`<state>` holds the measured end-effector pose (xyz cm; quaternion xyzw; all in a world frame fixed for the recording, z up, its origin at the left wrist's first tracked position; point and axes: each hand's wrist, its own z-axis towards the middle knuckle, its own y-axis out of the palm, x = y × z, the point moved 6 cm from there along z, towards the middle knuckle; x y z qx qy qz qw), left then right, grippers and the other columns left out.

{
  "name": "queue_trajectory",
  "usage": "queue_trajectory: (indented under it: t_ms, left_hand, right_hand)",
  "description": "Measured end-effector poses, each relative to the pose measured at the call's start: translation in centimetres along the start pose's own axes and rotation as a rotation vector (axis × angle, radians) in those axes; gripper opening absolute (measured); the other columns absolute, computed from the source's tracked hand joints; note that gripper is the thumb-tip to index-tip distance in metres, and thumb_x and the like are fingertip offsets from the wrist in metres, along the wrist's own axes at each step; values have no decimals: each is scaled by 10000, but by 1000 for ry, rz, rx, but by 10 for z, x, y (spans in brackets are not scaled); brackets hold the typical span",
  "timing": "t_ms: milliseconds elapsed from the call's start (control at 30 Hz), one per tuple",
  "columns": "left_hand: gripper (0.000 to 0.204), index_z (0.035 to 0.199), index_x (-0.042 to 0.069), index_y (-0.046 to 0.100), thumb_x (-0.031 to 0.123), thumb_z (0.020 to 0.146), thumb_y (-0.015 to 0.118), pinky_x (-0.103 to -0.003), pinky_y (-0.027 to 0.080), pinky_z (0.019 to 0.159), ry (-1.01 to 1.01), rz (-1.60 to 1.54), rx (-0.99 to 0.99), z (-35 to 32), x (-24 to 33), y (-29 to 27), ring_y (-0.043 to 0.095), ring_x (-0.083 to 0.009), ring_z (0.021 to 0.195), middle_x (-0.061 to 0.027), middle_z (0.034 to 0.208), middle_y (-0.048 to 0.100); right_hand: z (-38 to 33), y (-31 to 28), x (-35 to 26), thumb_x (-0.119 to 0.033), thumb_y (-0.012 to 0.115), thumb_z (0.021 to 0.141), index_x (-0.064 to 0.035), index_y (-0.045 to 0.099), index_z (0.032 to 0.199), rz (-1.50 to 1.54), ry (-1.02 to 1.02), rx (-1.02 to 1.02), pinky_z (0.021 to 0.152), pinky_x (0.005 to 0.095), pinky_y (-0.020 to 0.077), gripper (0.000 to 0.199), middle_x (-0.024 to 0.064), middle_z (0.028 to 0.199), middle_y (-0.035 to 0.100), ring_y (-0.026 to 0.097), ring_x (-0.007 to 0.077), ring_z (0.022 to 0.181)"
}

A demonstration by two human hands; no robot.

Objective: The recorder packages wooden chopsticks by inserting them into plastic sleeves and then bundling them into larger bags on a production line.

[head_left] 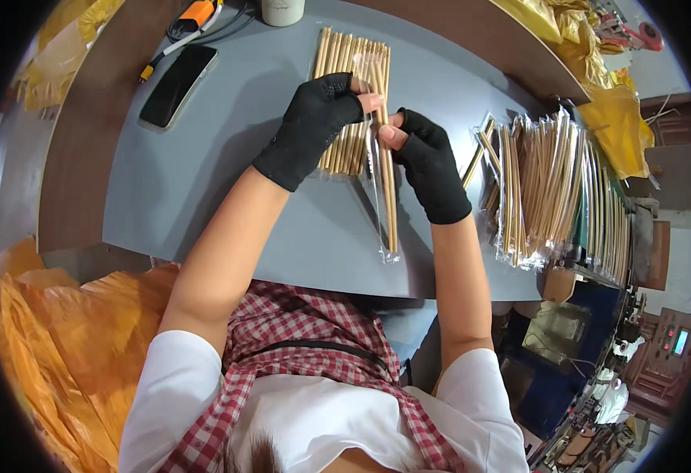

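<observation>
Both my hands wear black fingerless gloves and meet over the middle of the grey table. Between them is a see-through plastic sleeve with thin wooden chopsticks in it, its lower end toward me. My left hand pinches the sleeve near its upper end. A little lower, the fingertips of my right hand close on its right side. Under and behind my left hand lies a flat row of chopsticks, side by side; my glove hides part of it.
At right, a large pile of sleeved chopsticks reaches the table edge. A black phone, a cable with an orange plug and a white cup lie to the far left. Orange plastic sheeting hangs at lower left.
</observation>
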<state>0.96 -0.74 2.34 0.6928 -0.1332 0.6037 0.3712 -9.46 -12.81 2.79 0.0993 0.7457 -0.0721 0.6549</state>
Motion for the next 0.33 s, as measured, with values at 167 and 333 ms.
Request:
queue_trajectory:
  t_ms: [167, 333]
  left_hand:
    - [199, 979, 12, 646, 126, 842, 735, -261, 521, 797, -52, -11, 92, 1, -4, -3, 633, -114, 854, -21, 877, 653]
    - [235, 1032, 2, 653, 156, 866, 720, -271, 523, 846, -57, 67, 39, 0, -5, 2, 646, -123, 889, -42, 908, 667]
  right_hand:
    - [-8, 0, 6, -152, 661, 883, -32, 645, 908, 139, 68, 55, 697, 208, 419, 124, -14, 800, 613, 535, 53, 754]
    - [-11, -7, 12, -144, 697, 869, -29, 663, 952, 104, 67, 57, 724, 214, 434, 146, 0, 846, 648, 552, 63, 768]
